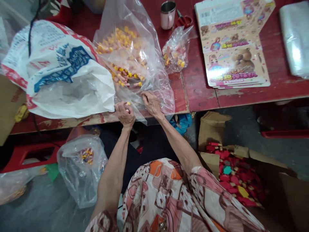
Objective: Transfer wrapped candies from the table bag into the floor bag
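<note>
A large clear plastic bag (pixel 154 58) lies on the table, full of small pinkish tubes with yellow caps (pixel 125 38). Some of these capped tubes sit near its mouth. My left hand (pixel 125 114) is closed at the table's front edge, beside a white woven sack (pixel 72 96). Between its fingers shows a small yellow-capped tube (pixel 128 103), mostly hidden by the hand. My right hand (pixel 152 103) rests on the mouth of the clear bag, fingers curled on the plastic; their tips are hidden.
On the red table (pixel 200 100) stand a pink mug (pixel 167 17), red-handled scissors (pixel 183 22), a small bag of capped pieces (pixel 177 51) and printed cardboard sheets (pixel 236 64). Below are a carton of red pieces (pixel 212 129), a hanging clear bag (pixel 82 174) and a red stool (pixel 24 154).
</note>
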Motion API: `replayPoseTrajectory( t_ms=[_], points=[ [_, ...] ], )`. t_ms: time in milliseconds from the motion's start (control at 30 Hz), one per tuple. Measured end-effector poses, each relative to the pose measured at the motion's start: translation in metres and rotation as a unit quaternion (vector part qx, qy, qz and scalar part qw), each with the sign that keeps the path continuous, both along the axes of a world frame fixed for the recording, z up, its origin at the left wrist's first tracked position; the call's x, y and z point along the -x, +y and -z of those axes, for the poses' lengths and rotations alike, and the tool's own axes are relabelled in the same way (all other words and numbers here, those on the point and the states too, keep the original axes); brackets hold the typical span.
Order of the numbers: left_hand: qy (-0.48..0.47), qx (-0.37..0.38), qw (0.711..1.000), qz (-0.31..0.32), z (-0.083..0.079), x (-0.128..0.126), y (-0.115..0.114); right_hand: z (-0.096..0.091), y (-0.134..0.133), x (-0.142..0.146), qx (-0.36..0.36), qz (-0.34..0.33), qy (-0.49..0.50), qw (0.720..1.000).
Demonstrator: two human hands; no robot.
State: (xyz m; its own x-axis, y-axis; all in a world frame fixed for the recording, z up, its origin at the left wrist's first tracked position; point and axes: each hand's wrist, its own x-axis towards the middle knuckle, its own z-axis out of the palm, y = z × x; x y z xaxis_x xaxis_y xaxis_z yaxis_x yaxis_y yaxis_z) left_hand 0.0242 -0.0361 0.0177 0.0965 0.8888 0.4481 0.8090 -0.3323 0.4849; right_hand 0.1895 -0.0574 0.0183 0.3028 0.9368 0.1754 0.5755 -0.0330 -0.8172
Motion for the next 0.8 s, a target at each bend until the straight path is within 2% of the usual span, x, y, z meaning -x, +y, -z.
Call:
replayPoseTrajectory(
  t_ms=[267, 700, 800],
  points=[
    [-0.015, -0.019, 1.0, 0.011, 0.004, 0.001, 0.001, 0.005, 0.001, -0.001, -0.008, -0.002, -0.009, 1.0],
    [-0.038, 0.006, 0.999, 0.015, -0.002, 0.001, -0.001, -0.012, -0.004, 0.002, -0.001, 0.008, 0.009, 1.0],
    [-0.064, 0.016, 0.998, 0.023, 0.001, -0.001, 0.003, -0.013, -0.002, -0.002, 0.004, 0.018, 0.008, 1.0]
  ],
)
